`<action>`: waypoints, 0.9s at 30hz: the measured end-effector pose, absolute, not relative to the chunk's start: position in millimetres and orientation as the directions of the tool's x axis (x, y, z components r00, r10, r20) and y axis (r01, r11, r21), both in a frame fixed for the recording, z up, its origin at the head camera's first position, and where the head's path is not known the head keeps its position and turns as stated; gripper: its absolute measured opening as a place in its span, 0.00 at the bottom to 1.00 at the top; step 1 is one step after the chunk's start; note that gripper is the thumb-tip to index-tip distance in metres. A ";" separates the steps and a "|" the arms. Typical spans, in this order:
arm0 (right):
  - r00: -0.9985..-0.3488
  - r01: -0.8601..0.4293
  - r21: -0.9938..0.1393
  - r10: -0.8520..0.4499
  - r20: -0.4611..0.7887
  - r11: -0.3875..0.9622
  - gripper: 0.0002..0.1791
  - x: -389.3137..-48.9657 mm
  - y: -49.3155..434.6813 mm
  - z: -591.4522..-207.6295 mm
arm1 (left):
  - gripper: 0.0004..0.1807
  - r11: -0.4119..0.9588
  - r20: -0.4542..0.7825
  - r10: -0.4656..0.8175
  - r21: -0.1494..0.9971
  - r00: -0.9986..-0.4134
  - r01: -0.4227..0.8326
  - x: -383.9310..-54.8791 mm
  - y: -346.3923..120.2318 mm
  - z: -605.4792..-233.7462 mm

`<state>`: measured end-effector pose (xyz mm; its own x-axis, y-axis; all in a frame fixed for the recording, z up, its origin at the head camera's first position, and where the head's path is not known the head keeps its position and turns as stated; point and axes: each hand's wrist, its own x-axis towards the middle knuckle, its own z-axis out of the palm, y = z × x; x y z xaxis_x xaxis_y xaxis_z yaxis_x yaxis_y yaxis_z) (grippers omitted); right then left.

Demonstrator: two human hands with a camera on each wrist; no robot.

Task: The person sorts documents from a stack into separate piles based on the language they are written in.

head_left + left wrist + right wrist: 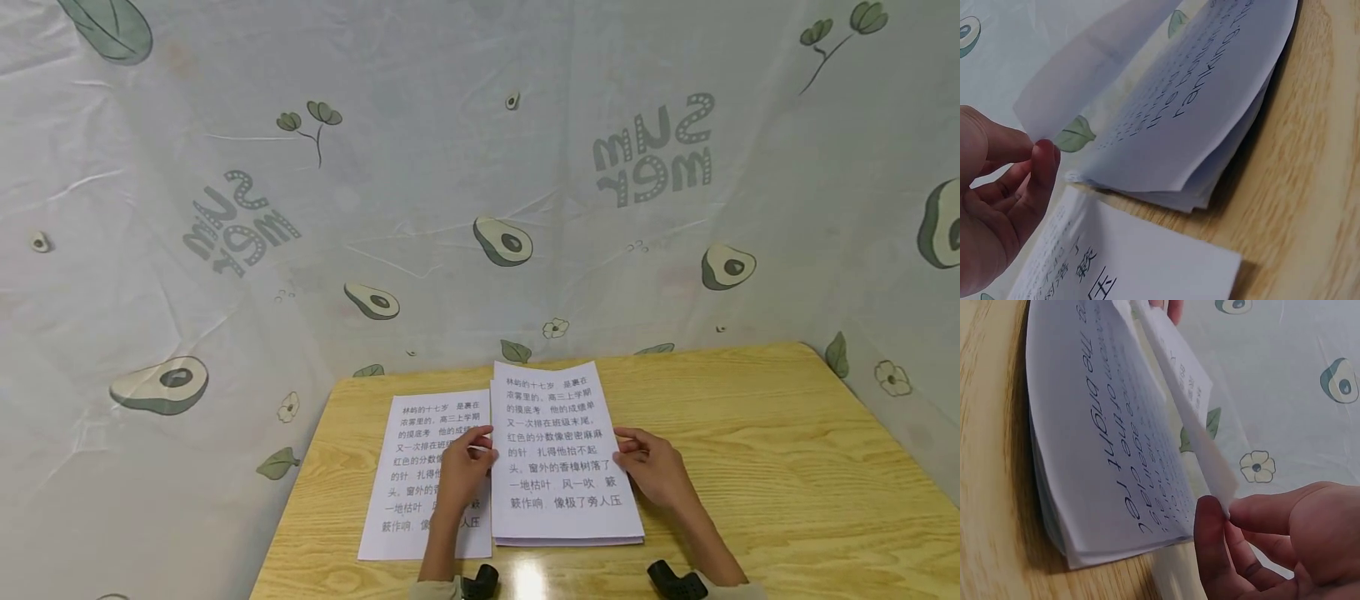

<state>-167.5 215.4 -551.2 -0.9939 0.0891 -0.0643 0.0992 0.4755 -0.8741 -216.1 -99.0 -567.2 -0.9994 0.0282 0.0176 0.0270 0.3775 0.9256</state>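
Note:
Between both hands is a raised white sheet of paper [555,450] printed with Chinese characters. My left hand [463,471] pinches its left edge between thumb and fingertips. On the opposite edge, my right hand [657,472] pinches with thumb and index finger. Beneath the sheet lies a stack of paper [1079,425], its top page printed with English words in both wrist views. The lifted sheet [1094,72] stands apart from this stack, tilted up. Another printed sheet [390,533] with Chinese characters lies to the left, partly hidden under my left forearm in the head view.
The papers lie on a wood-grain table [750,433]. A pale cloth [420,167] with avocado and leaf prints hangs behind and beside it. Dark wrist-worn devices [480,582] show at both wrists.

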 end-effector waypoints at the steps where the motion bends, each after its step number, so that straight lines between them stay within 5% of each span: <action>1: -0.994 0.104 -0.879 0.087 -0.072 0.466 0.26 -167.2 215.1 -550.6 | 0.22 0.371 0.016 0.028 0.928 -0.999 0.025 -215.8 -100.3 -566.8; 16: -0.987 0.162 -0.952 0.051 -0.154 0.261 0.28 -169.8 194.6 -550.0 | 0.21 0.303 -0.021 0.018 0.953 -1.000 -0.014 -214.9 -129.2 -561.4; 27: -0.987 0.162 -0.958 0.059 -0.153 0.238 0.27 -173.8 151.3 -558.0 | 0.22 0.314 -0.026 -0.013 0.949 -1.000 -0.029 -215.9 -173.6 -567.8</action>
